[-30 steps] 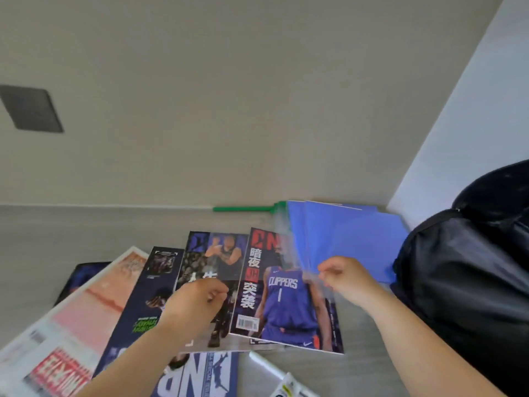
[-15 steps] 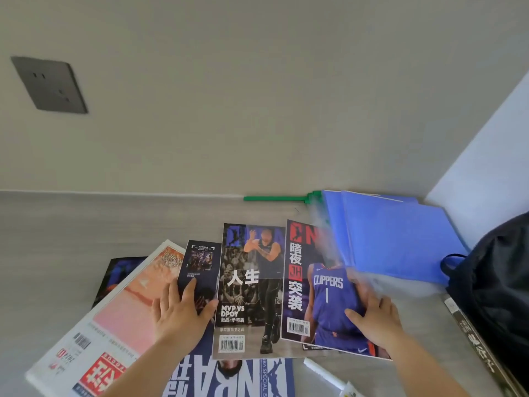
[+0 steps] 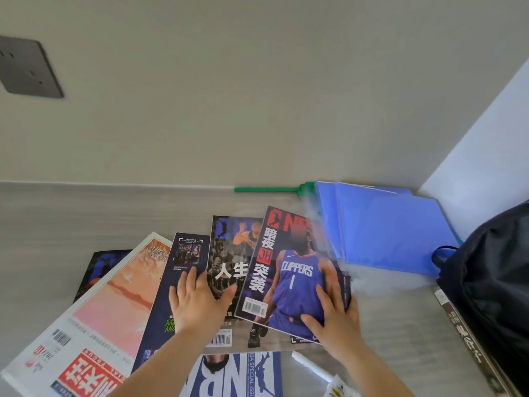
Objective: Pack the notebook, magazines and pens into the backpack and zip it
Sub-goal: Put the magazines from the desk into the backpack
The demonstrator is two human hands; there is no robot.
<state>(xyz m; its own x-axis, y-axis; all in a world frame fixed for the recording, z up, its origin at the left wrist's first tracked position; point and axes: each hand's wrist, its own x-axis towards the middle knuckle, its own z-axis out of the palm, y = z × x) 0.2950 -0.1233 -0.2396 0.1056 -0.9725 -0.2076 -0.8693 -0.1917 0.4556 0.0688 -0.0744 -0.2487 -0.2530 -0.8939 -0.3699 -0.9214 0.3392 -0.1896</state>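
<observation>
1. Nearest edge: white pen (image 3: 312, 366) lies on the grey table (image 3: 86, 213) just below the mags, a small packet (image 3: 340, 389) beside it. Not packed yet.
2. NBA special-issue mag (image 3: 237, 373), bottom centre; reads "NBA SPECIAL ISSUE". It lies under the fan.
3. L hand (image 3: 197, 302): open, fingers spread, palm flat on the dark-cover mag (image 3: 169, 293) & touching the "人生" mag (image 3: 229, 270). Prob. pinning the fan so it can be squared into one stack.
4. R hand (image 3: 332, 313): open, flat on the Clippers mag (image 3: 289, 270), gripping nothing. Cover reads "CLIPPERS 1", "暗夜", "突袭", "NB…", barcode at the lower left.
5. Far left of the fan: white/red mag (image 3: 94, 319), upside down to the viewer, date "2024" w/ barcode.
6. Right: black backpack (image 3: 492, 270), blue loop on top; can't tell if it's unzipped. A brown book (image 3: 463, 336) lies beside it, spine text too small to read.
7. Further back: blue folders (image 3: 383, 224) overlapped near the corner, poss. notebooks.
8. Farthest: green stick (image 3: 266, 189) along the wall; grey wall socket (image 3: 28, 67) above, at left.
</observation>
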